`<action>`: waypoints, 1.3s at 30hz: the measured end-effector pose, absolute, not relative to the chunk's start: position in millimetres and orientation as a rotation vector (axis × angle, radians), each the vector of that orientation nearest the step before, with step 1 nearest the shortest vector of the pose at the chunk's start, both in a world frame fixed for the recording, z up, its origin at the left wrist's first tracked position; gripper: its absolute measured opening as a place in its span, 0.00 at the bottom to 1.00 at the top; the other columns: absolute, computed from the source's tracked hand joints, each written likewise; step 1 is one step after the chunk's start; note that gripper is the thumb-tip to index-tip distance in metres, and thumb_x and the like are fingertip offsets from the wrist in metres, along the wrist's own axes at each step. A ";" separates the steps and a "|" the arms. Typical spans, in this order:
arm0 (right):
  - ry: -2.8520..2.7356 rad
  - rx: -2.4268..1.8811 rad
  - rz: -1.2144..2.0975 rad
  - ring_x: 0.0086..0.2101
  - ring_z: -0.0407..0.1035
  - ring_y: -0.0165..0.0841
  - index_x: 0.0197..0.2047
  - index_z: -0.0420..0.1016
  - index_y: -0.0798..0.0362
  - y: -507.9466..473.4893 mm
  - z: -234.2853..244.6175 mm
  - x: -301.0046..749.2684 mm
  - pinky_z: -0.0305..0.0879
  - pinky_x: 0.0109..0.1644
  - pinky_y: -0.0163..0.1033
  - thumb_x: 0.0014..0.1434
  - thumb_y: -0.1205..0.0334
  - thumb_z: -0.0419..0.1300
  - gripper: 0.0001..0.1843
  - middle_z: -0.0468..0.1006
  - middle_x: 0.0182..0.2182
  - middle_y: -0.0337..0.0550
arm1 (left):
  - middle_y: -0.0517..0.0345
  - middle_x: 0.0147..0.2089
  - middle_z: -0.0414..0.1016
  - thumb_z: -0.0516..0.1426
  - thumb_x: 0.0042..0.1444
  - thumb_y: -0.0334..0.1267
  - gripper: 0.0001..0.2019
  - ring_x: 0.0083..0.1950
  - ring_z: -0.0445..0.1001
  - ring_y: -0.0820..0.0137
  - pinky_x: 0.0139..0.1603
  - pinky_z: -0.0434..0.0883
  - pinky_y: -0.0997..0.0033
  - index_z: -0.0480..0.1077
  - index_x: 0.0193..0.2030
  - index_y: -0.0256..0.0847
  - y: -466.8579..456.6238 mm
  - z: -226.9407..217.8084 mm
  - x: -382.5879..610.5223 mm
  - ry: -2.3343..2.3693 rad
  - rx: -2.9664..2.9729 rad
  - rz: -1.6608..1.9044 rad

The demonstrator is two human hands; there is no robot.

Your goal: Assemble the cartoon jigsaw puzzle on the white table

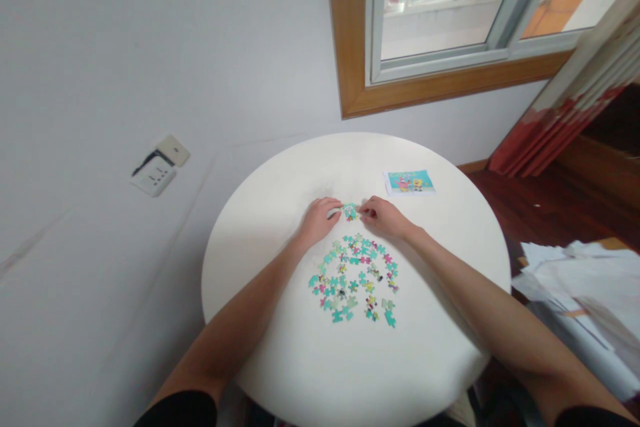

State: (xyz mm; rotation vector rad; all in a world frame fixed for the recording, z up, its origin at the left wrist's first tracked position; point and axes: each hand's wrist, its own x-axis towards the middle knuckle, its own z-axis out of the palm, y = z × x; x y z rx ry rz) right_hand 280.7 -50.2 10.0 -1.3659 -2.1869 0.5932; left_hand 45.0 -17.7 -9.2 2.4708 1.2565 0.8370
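Note:
On a round white table (280, 373) lie several loose teal and pink jigsaw pieces (356, 277) in a scattered heap. Beyond the heap, my left hand (319, 219) and my right hand (384, 216) meet at a small joined cluster of puzzle pieces (351, 211). Both hands pinch it from either side, fingers curled, the cluster resting on the tabletop. A small cartoon picture card (410, 181) lies flat to the right of my right hand, further back.
The table stands against a white wall with a socket plate (159, 167) at left. A wood-framed window (450, 83) is behind. Red and white curtain (570, 113) hangs at right. Papers (585, 280) pile beside the table on the right.

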 end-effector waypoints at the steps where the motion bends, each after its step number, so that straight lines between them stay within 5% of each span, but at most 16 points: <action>1: -2.188 -1.368 0.593 0.34 0.69 0.30 0.45 0.80 0.56 -50.2 10.0 280.6 0.63 0.42 0.33 0.59 0.68 0.62 0.10 0.76 0.39 0.46 | 0.56 0.52 0.79 0.57 0.61 0.34 0.10 0.55 0.74 0.63 0.62 0.67 0.56 0.77 0.47 0.45 -17.8 -9.1 45.0 1.256 2.471 0.841; 26: -2.329 -1.422 0.528 0.35 0.72 0.33 0.36 0.81 0.54 -65.2 37.4 279.2 0.59 0.40 0.34 0.60 0.70 0.55 0.12 0.82 0.35 0.46 | 0.55 0.51 0.79 0.58 0.61 0.33 0.10 0.54 0.74 0.63 0.61 0.67 0.57 0.78 0.46 0.43 -17.8 -7.9 45.5 1.242 2.477 0.840; 39: -2.629 -1.466 0.804 0.31 0.71 0.31 0.35 0.82 0.52 -82.4 53.7 285.2 0.57 0.33 0.34 0.52 0.66 0.62 0.08 0.82 0.33 0.44 | 0.55 0.51 0.79 0.58 0.61 0.33 0.09 0.54 0.74 0.63 0.60 0.67 0.56 0.78 0.46 0.43 -17.2 -10.1 44.8 1.241 2.470 0.864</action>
